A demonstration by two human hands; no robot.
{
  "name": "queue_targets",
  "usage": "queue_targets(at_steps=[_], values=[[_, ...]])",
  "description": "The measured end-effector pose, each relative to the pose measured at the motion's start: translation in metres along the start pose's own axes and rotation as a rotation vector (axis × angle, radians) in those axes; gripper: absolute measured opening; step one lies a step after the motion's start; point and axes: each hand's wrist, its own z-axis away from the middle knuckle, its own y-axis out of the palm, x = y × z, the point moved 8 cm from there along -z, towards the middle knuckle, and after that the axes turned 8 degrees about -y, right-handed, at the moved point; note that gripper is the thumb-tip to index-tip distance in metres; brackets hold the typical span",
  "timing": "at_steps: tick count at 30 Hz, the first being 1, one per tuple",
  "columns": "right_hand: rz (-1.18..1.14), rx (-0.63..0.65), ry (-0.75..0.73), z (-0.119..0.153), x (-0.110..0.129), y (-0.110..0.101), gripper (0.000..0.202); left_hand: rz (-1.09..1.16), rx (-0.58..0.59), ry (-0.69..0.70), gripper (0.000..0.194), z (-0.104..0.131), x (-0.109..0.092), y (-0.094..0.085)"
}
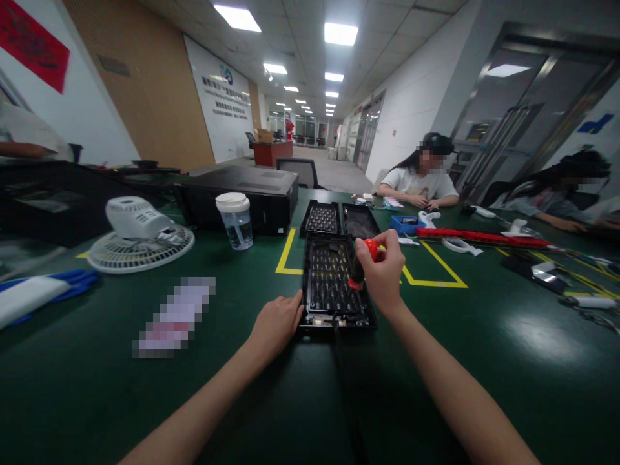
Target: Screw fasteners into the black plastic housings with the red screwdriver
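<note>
A black rectangular device housing (308, 271) lies on the table, with rows of small pointed dark parts inside and a black cable (339, 361) running from its near end toward me. My left hand (278, 323) rests against the housing's left near edge, fingers stretched out along it. Above the housing's right side, my right hand (385, 271) is closed round a red-and-black screwdriver (357, 274), held tilted with its red end low over the rows. The screwdriver's tip is too small to make out. Just beyond sits a second open black housing (321, 217) with similar rows.
Left stand a lidded plastic cup (235, 219), a white fan (140, 236) and a large black box (242, 187). Blue-and-white gloves (39, 294) lie far left. To the right are a blue tray (407, 224), a tape roll (455, 245) and cables. Other people sit around the table.
</note>
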Motion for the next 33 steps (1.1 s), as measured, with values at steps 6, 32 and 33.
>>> queue_targets(at_steps=[6,32,33], values=[[-0.110,0.020,0.043,0.001,-0.009,0.005,0.023,0.011,0.005,-0.011,0.040,0.001,0.001,0.001],[-0.994,0.479,0.273,0.011,-0.003,0.052,0.019,-0.008,-0.015,0.007,0.040,0.000,0.001,0.003],[-1.023,0.482,0.288,0.011,-0.002,0.052,0.018,-0.009,-0.018,0.008,0.040,0.000,0.001,0.003]])
